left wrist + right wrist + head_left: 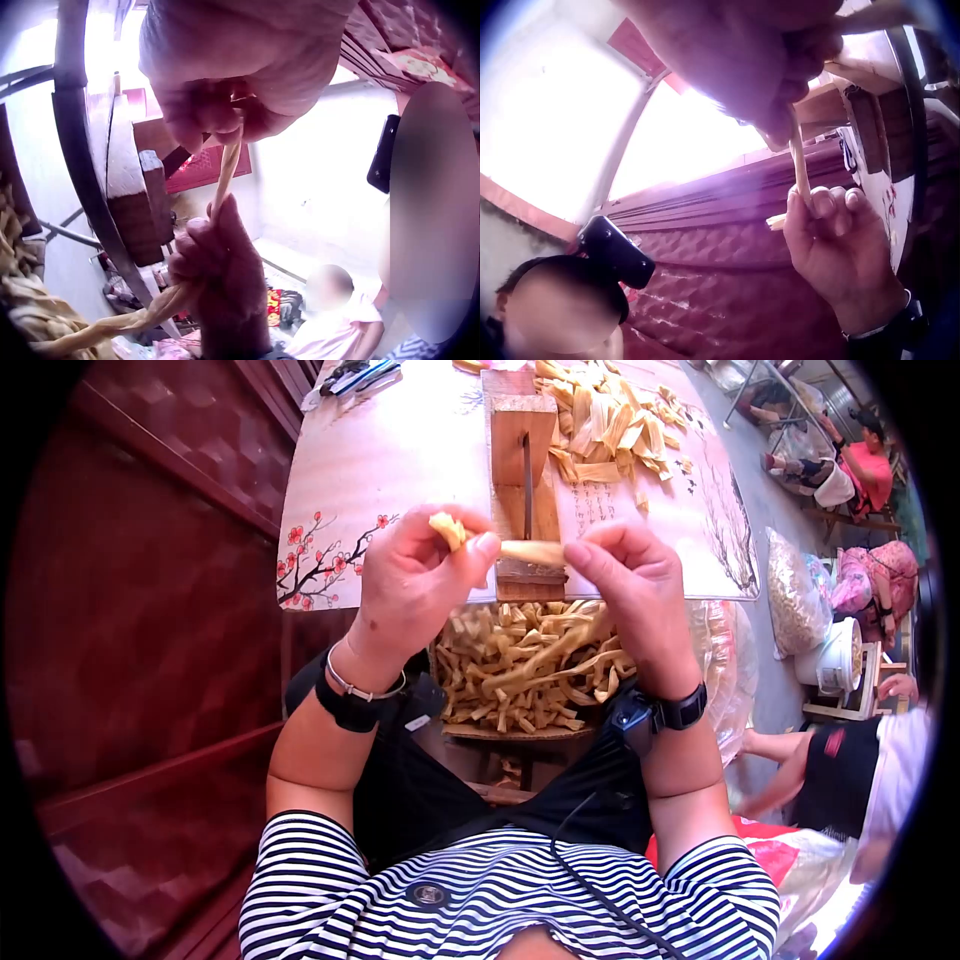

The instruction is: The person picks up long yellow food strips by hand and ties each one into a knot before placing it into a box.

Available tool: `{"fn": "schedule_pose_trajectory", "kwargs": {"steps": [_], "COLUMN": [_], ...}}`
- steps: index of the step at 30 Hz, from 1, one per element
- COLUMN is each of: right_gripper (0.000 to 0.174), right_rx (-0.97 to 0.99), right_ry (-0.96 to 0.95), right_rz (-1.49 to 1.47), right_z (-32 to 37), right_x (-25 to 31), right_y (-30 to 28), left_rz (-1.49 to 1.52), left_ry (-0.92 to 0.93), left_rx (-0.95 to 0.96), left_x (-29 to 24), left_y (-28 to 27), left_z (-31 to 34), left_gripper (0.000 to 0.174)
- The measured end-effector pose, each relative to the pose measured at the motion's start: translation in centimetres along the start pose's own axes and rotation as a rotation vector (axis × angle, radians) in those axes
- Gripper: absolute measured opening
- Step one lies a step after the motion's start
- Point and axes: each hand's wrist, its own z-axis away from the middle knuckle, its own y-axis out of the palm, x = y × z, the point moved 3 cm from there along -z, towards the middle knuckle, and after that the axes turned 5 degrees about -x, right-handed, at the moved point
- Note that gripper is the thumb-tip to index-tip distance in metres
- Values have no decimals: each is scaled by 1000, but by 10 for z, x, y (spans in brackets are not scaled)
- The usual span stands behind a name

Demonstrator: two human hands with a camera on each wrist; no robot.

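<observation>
My left hand (415, 575) pinches one end of a pale yellow, fibrous strip (533, 552) between thumb and fingers, a short folded end sticking up from the grip. Opposite it, my right hand (635, 580) pinches the same strip, which runs straight between the hands. In the left wrist view, a longer tail (120, 324) of the strip hangs from the right hand over a heap of similar strips. Just beyond the hands stands a wooden block (508, 445) with a narrow dark metal bar (527, 485) upright against it.
Loose strips (525, 670) fill a container at my lap, below the table edge. More flat pieces (610, 420) lie on the flower-printed table (400, 470) at the back right. A dark red panelled wall (150, 630) rises at left. Other people, a white bucket (835, 660) and full bags are at right.
</observation>
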Motion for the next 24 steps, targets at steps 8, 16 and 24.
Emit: {"fn": "schedule_pose_trajectory", "kwargs": {"steps": [8,16,24], "right_gripper": [11,13,15], "right_rx": [-245,125,202], "right_ry": [-264,-829,-801], "right_rz": [577,488,120], "right_z": [-33,14,26], "right_x": [-27,12,24], "right_y": [-10,17,3], "left_rz": [-783,-475,-126], "left_ry": [166,387,-647], "left_rx": [-107,45,875], "left_x": [22,-12,6], "left_y": [-4,14,51], "left_z": [-17,16,52], "left_gripper": [9,12,17]}}
